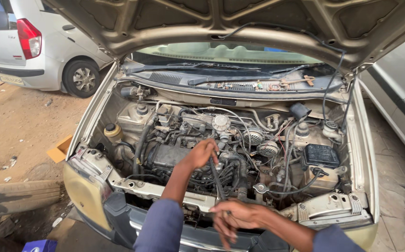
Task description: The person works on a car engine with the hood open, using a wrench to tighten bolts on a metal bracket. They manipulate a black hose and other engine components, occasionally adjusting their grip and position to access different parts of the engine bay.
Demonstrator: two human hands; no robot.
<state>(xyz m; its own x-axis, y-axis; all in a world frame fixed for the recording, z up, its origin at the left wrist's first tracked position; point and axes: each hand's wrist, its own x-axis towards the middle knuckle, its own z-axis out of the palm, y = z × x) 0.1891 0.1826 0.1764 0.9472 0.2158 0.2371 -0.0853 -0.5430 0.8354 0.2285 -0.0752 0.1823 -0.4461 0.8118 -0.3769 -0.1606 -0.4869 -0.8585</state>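
A person is leaning over the open engine bay (221, 140) of a pale gold car, parked outdoors on packed reddish dirt that is giving way to paving stones on the far right of the bay. The raised bonnet (239, 23) is spreading across the top, above the bay. The left hand (201, 154) is reaching into the middle of the bay, fingers curled closed around the upper end of a black hose (217, 179). The right hand (234, 218) is hovering at the front edge of the bay, beside the hose's lower end, fingers loosely spread and blurred; whether it is gripping the hose cannot be told. A black battery (321, 156) is sitting at the right of the bay. A white hatchback (29, 42) is standing beyond the bay's left side.
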